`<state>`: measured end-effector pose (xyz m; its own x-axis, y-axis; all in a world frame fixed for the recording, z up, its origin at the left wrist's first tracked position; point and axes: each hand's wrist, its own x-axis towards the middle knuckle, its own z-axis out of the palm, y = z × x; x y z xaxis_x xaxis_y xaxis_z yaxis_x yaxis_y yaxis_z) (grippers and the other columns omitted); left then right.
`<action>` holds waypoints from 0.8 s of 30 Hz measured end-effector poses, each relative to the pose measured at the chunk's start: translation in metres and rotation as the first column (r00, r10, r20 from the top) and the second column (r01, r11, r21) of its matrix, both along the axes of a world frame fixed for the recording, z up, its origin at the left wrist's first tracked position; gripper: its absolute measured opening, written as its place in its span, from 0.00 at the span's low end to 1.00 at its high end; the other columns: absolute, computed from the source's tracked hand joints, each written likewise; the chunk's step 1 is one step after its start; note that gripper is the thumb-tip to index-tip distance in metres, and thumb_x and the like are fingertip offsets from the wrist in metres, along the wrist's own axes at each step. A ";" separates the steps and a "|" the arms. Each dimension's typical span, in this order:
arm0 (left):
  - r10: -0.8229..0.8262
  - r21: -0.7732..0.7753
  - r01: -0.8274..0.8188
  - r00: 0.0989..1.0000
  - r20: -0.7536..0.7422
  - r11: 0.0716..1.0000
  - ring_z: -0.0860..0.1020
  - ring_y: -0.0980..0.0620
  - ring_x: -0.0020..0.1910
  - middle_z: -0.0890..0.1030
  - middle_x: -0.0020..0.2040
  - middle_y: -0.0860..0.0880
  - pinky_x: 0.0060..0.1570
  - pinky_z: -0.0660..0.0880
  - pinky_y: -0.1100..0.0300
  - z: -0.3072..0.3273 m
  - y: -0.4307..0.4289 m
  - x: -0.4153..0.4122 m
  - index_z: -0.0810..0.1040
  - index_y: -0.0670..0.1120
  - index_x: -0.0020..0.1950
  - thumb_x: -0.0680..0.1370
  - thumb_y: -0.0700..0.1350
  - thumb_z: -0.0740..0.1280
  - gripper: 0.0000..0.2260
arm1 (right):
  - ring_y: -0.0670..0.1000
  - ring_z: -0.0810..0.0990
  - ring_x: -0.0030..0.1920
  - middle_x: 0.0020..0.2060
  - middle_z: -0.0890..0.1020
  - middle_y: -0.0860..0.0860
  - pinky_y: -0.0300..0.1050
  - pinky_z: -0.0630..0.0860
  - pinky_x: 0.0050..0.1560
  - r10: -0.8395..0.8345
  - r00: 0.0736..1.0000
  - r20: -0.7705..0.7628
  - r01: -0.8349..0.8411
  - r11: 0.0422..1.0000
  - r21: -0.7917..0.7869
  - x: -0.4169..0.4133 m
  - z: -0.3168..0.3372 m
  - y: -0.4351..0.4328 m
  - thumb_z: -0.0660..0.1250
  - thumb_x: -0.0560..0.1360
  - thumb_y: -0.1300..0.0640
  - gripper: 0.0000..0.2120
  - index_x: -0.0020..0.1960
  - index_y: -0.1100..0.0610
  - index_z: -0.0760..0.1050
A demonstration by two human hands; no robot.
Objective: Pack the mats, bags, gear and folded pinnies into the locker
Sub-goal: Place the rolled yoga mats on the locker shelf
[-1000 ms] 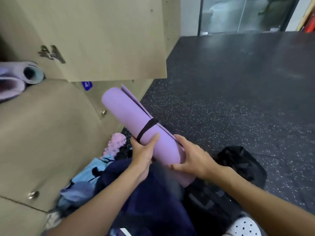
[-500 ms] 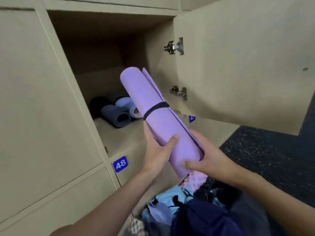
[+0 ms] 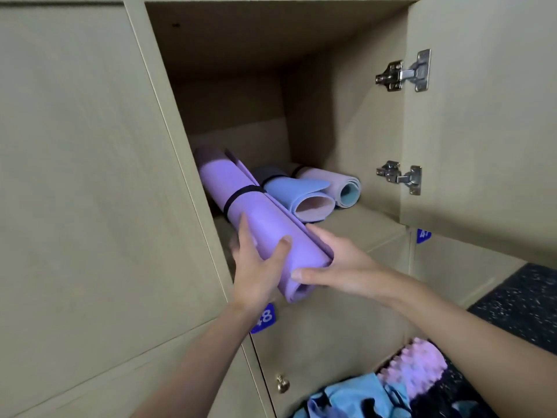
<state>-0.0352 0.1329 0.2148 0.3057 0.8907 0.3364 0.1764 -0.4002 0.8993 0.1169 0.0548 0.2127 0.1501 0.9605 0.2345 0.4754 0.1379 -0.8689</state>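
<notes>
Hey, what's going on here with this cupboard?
A person holds a rolled purple mat in both hands: the left hand grips its side, the right hand cups the near end. Its far end is inside the open locker, beside a blue mat and a lilac mat lying there. Blue clothes and a knobbly pink roller lie below.

the purple mat [image 3: 256, 218], rolled and bound by a black strap [image 3: 241, 195], slants with its far end inside the open locker [image 3: 241, 55] at the left and its near end sticking out. just right of it lie a rolled blue mat [image 3: 297, 193] and a lilac mat [image 3: 331, 181], open ends facing near.
</notes>
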 end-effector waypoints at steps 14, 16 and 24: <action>0.105 0.316 -0.009 0.952 -0.289 0.949 0.65 0.56 0.73 0.70 0.73 0.54 0.74 0.62 0.54 -0.009 0.025 0.001 0.77 0.51 0.69 0.77 0.52 0.65 0.20 | 0.46 0.63 0.75 0.76 0.65 0.46 0.45 0.61 0.74 0.092 0.898 0.431 0.007 0.975 -0.222 0.034 -0.023 0.064 0.70 0.71 0.34 0.43 0.78 0.50 0.59; 0.116 0.344 -0.010 0.950 -0.289 0.939 0.67 0.56 0.72 0.70 0.74 0.53 0.73 0.62 0.58 -0.010 0.026 0.000 0.78 0.51 0.68 0.81 0.44 0.64 0.15 | 0.48 0.54 0.78 0.79 0.57 0.47 0.48 0.52 0.77 0.128 0.754 0.645 0.062 0.963 -0.262 0.041 -0.031 0.071 0.63 0.70 0.28 0.44 0.79 0.47 0.55; 0.292 0.465 -0.024 0.806 -0.514 0.885 0.64 0.52 0.75 0.68 0.74 0.50 0.73 0.62 0.47 -0.011 0.027 0.009 0.75 0.50 0.69 0.78 0.55 0.66 0.21 | 0.48 0.46 0.79 0.80 0.50 0.47 0.50 0.45 0.77 0.147 0.687 0.711 0.073 0.960 -0.269 0.045 -0.037 0.078 0.59 0.68 0.23 0.46 0.79 0.43 0.53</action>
<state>-0.0267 0.1600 0.2037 0.4241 0.7558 0.4990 0.6831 -0.6287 0.3716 0.1616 0.1326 0.1761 0.0036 1.0000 0.0006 0.9647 -0.0033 -0.2633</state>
